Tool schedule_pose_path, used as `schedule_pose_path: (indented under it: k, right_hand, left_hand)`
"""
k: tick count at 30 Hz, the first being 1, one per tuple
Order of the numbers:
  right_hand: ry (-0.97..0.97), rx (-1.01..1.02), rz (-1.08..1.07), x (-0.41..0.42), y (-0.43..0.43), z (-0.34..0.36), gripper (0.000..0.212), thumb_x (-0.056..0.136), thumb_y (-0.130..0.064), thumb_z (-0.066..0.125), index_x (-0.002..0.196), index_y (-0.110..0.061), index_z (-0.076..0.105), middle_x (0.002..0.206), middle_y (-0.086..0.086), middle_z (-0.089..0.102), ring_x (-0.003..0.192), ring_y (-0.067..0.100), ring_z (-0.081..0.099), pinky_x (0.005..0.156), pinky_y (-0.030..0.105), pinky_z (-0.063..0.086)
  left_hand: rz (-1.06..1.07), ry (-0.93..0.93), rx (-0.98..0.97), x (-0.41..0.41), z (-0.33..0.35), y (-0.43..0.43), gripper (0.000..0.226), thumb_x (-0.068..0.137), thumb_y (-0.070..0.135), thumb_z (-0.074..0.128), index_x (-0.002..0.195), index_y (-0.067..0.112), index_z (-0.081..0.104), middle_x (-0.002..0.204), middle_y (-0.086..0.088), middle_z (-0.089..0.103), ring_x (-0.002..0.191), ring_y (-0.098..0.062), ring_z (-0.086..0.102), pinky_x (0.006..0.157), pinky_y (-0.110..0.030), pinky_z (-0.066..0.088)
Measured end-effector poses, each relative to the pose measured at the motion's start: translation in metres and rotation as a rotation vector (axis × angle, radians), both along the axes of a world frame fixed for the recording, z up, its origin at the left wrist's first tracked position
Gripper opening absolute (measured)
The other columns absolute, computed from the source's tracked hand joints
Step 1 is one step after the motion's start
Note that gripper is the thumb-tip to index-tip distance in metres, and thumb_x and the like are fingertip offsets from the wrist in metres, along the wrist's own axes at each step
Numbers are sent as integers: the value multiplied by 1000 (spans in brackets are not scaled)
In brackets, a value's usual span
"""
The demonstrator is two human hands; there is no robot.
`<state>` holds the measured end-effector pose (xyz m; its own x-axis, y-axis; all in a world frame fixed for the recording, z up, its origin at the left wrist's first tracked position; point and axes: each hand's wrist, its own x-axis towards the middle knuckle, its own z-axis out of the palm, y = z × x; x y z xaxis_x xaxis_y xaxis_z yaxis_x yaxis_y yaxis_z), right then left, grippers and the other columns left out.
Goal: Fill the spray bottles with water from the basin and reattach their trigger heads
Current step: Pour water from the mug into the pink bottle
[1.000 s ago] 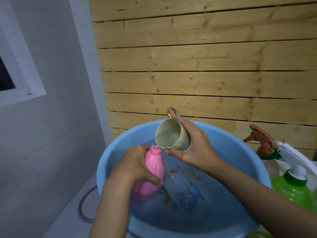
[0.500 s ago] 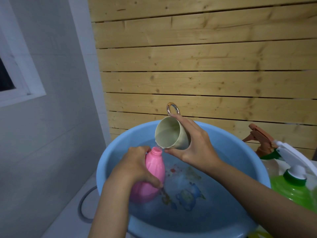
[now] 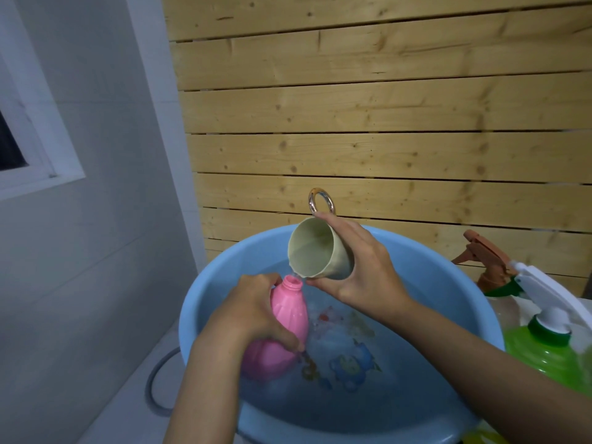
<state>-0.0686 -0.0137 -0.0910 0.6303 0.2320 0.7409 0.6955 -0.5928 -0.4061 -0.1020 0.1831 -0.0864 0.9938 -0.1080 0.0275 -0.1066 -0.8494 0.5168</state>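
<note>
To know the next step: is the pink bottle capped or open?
Open: the pink bottle has a bare neck, with nothing screwed on its mouth.

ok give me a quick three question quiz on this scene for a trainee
1. True or false: the pink bottle has a cap on its neck.
2. What does the right hand grip and tilt? A beige cup, B sponge, C brush.
3. Fill in: the left hand holds the pink bottle over the blue ____.
Key: 1 false; 2 A; 3 basin.
</note>
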Motion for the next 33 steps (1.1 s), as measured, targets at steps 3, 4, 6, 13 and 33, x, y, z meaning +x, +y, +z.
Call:
schedule_pose_path:
  k: [3, 4, 6, 13, 33]
  right_hand:
    - [-1, -8, -3, -1, 0, 1, 89, 60, -40, 87, 138, -30, 45, 132, -16, 52, 122, 9, 49, 97, 33, 46]
    - [-3, -10, -3, -1, 0, 1, 88, 60, -40, 87, 138, -30, 45, 131, -16, 52, 122, 9, 49, 97, 32, 46]
    - [-3, -17, -4, -2, 0, 1, 88, 61, -40, 86, 138, -30, 45, 131, -16, 52, 121, 8, 49, 97, 30, 45]
    - [-17, -41, -2, -3, 0, 1, 87, 61, -38, 87, 138, -30, 45, 132, -16, 50, 122, 8, 48, 99, 28, 43]
    - [-51, -80, -9, -6, 0, 3, 83, 65, -35, 85, 138, -29, 45, 133, -14, 50, 122, 9, 46, 97, 28, 44]
  left_hand:
    - [0, -4, -6, -1, 0, 0, 74, 31, 44, 93, 94, 30, 57, 96, 7, 55, 87, -14, 57, 73, -33, 54]
    - [-1, -6, -4, -1, 0, 0, 73, 31, 44, 92, 93, 30, 57, 95, 7, 55, 86, -14, 57, 72, -32, 54]
    - [-2, -5, 5, -2, 1, 0, 72, 33, 43, 93, 94, 29, 57, 94, 9, 55, 87, -14, 56, 72, -32, 54]
    - [0, 6, 8, -2, 2, 0, 73, 34, 40, 94, 96, 28, 57, 92, 10, 55, 85, -14, 57, 73, -34, 55]
    - [4, 35, 13, -2, 2, 1, 74, 32, 41, 93, 95, 31, 57, 95, 8, 56, 86, -14, 58, 74, -36, 56]
